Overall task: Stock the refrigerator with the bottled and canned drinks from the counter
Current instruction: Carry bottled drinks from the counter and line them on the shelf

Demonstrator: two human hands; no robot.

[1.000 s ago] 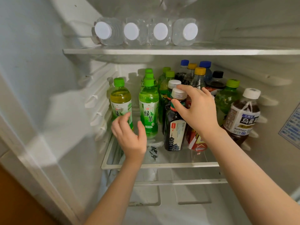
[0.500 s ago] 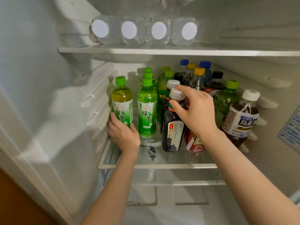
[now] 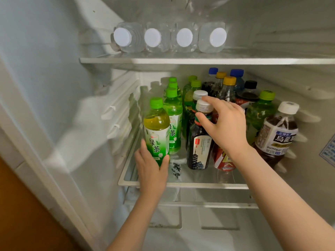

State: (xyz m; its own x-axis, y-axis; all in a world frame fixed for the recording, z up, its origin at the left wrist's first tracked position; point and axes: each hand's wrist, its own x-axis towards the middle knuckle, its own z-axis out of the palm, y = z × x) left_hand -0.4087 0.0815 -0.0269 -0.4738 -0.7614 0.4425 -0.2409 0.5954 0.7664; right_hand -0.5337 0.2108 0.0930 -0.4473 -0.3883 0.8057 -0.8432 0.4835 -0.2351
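Partly, left fingers (image 3: 143,147) cover the green tea bottle (image 3: 156,127) they grip; right fingers (image 3: 204,122) pinch the dark bottle (image 3: 199,142).

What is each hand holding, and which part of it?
The left hand grips the front green tea bottle around its bottom. The right hand pinches the dark tea bottle by its cap and neck.

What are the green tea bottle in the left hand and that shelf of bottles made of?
The green tea bottle looks like clear glossy plastic: the tea shows through and light glints on it. The shelf seems a transparent pane, glass or hard plastic, I cannot tell which, in a white rim.
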